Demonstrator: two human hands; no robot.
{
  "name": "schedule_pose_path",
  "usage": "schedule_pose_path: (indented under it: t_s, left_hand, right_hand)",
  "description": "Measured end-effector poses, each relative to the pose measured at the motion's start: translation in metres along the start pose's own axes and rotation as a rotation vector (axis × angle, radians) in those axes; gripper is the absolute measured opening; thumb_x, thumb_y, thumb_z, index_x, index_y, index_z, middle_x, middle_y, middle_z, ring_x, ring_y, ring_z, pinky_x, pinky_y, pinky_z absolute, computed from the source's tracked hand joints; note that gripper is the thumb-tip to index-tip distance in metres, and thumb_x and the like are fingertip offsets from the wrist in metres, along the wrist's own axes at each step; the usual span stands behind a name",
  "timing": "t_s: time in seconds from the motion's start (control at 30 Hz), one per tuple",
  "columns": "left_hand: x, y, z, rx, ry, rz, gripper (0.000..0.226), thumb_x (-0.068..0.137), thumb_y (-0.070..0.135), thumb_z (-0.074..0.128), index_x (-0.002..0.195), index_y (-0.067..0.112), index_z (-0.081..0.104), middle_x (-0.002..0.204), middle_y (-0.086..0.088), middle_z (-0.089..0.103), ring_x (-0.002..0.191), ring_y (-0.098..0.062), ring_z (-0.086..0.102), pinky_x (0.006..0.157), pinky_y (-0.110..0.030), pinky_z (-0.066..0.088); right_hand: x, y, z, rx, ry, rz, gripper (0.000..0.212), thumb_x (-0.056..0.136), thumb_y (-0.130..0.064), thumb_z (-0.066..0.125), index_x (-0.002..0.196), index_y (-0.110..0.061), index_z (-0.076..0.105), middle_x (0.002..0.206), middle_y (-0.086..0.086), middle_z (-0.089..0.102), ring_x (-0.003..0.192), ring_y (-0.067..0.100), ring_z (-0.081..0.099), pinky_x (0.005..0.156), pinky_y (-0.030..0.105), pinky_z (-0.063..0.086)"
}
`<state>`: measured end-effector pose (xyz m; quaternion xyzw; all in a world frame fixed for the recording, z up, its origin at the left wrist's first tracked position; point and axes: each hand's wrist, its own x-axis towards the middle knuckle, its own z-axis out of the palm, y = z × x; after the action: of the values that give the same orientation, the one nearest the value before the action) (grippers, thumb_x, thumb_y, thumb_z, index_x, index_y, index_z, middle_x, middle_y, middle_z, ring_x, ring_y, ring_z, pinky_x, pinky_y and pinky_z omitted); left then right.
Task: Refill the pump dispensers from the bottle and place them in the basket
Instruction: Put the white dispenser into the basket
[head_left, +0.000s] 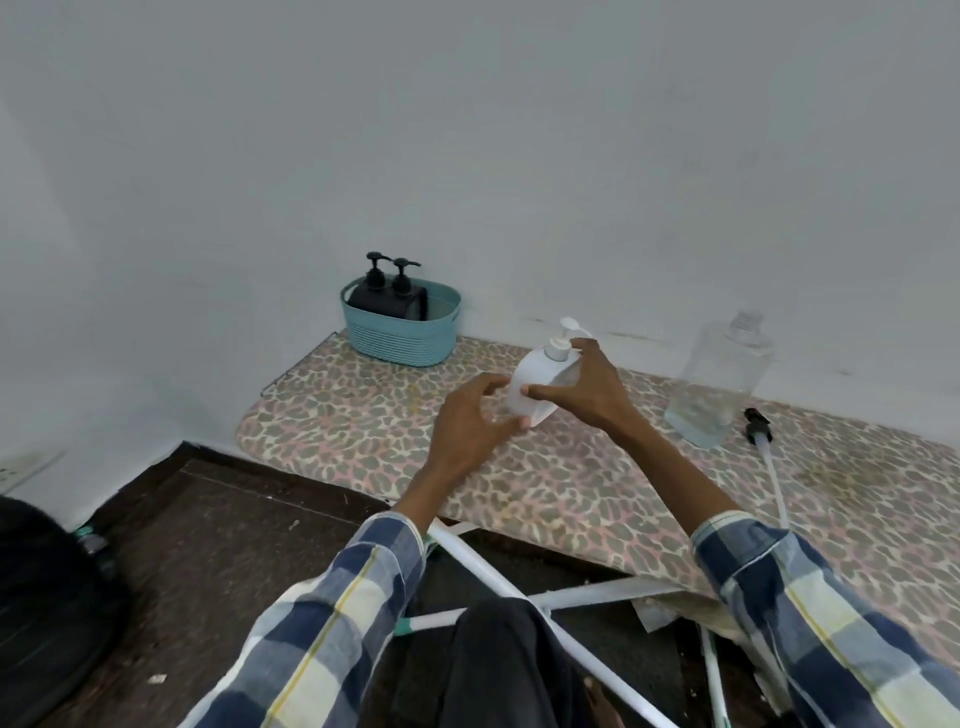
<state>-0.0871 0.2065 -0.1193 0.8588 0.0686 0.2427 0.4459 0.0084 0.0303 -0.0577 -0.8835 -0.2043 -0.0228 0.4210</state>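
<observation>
I have the white pump dispenser (540, 382) in the middle of the frame, tilted, its pump head leaning toward the upper right and its base toward me, lifted a little off the leopard-print board (571, 483) as far as I can tell. My right hand (582, 395) spans it from the right side, thumb laid across the front of the body and fingers curled up near the neck, so the slick plastic cannot roll. My left hand (467, 421) cups the lower end, fingers bent round the base to take the weight. Holding it at both ends lets me steer it left toward the blue basket (402, 332), which sits at the upper left of the board against the wall. Two black dispensers (384, 296) already stand in the basket's left half, leaving room on the right, so I judge that is where this one belongs. The clear bottle (722, 379) stands open at the right of the frame, only a shallow pool left in it, and a loose black pump with its long tube (763, 441) lies just beside it on the board, out of my way.
</observation>
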Motion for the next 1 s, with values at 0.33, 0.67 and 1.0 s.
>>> schedule_pose_path:
  t_s: [0.33,0.67,1.0]
  left_hand:
    - [0.065,-0.065,-0.057,0.060,0.395,-0.092,0.082,0.103,0.034,0.068,0.168,0.023,0.020,0.176,-0.010,0.010,0.161,-0.031,0.018,0.122,-0.052,0.035]
    - [0.075,-0.085,-0.056,0.037,0.412,-0.096,0.093,0.101,0.037,0.066,0.171,0.038,0.005,0.178,-0.005,-0.002,0.163,-0.035,0.015,0.120,-0.061,0.040]
    - [0.078,-0.093,-0.053,0.067,0.406,-0.106,0.103,0.095,0.025,0.072,0.171,0.038,0.004,0.179,-0.006,-0.002,0.164,-0.038,0.012,0.121,-0.065,0.039]
  right_hand:
    - [0.093,-0.090,0.029,0.272,0.040,-0.231,0.092,0.070,-0.043,0.098,0.145,-0.023,0.047,0.140,-0.002,0.056,0.108,0.016,0.070,0.087,0.024,0.052]
    - [0.152,-0.106,0.083,0.236,-0.061,-0.251,0.092,0.067,-0.039,0.100,0.143,-0.024,0.050,0.140,-0.004,0.055,0.117,0.022,0.067,0.092,0.028,0.053]
    - [0.172,-0.103,0.111,0.095,-0.172,-0.211,0.088,0.070,-0.051,0.093,0.144,-0.021,0.055,0.142,-0.004,0.060,0.118,0.019,0.065,0.095,0.033,0.054]
